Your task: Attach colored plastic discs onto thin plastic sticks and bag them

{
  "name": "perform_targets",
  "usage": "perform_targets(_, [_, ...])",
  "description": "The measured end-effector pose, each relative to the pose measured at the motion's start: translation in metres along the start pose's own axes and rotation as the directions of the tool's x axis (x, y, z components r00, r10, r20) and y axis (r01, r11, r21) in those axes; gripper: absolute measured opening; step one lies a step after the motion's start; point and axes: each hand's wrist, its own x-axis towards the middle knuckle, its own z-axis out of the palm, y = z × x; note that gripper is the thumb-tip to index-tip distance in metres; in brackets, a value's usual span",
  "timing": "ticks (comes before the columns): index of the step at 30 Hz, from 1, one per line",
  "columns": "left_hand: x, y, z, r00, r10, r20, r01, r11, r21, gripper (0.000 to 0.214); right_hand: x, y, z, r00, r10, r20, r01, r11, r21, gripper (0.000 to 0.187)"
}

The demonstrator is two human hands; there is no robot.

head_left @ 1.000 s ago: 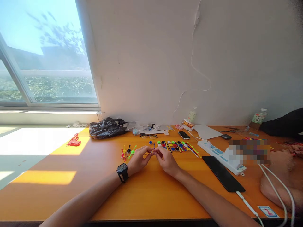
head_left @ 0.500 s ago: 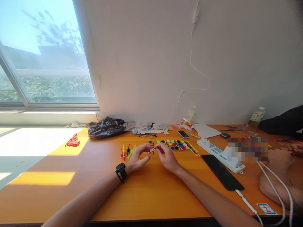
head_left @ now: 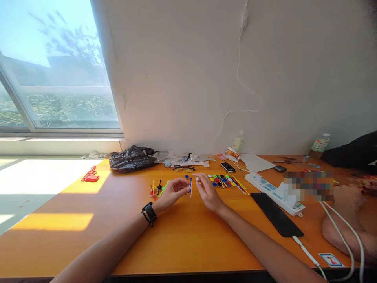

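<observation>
Hands had drawn apart: left hand (head_left: 173,192) pinched the blue stick (head_left: 191,188) upright, right hand (head_left: 209,193) loosely spread just beside it. Few assembled pieces (head_left: 157,188) lay left; many loose discs (head_left: 220,181) remained right, seemingly unused.

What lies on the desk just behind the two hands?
A row of coloured discs and sticks on the orange desk, then glasses and papers. The right hand covers part of that row; the left hand pinches a blue stick.
</observation>
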Motion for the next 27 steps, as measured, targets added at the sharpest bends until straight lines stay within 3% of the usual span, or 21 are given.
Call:
perform_targets(4, [0.000, 0.000, -0.004, 0.999, -0.019, -0.035, 0.020, 1.000, 0.015, 0.040, -0.001, -0.004, -0.005, 0.998, 0.028, -0.055, -0.025, 0.999, 0.045, 0.054])
perform_targets(6, [0.000, 0.000, -0.004, 0.998, -0.020, -0.062, 0.021, 1.000, 0.003, 0.040, -0.001, -0.003, -0.006, 0.998, 0.050, -0.037, -0.047, 0.995, 0.090, 0.053])
perform_targets(8, [0.001, -0.002, -0.004, 0.995, -0.013, -0.094, 0.013, 1.000, -0.002, 0.040, 0.000, -0.003, -0.008, 0.992, 0.101, 0.081, -0.111, 0.987, 0.120, 0.055])
perform_targets(10, [0.002, -0.004, -0.004, 0.992, -0.008, -0.130, 0.008, 1.000, -0.001, 0.041, 0.001, -0.004, -0.009, 0.957, 0.169, 0.235, -0.207, 0.968, 0.144, 0.074])
perform_targets(12, [0.003, -0.005, -0.004, 0.987, -0.010, -0.162, 0.011, 1.000, 0.002, 0.041, 0.002, -0.005, -0.010, 0.928, 0.215, 0.305, -0.275, 0.946, 0.169, 0.084])
perform_targets(16, [0.004, -0.006, -0.006, 0.983, -0.024, -0.182, 0.025, 1.000, 0.001, 0.042, 0.003, -0.008, -0.010, 0.939, 0.234, 0.251, -0.289, 0.934, 0.211, 0.088])
perform_targets(27, [0.006, -0.005, -0.008, 0.974, -0.075, -0.214, 0.058, 0.994, -0.088, 0.040, -0.004, 0.011, 0.004, 0.942, 0.191, 0.275, -0.255, 0.943, 0.216, 0.085])
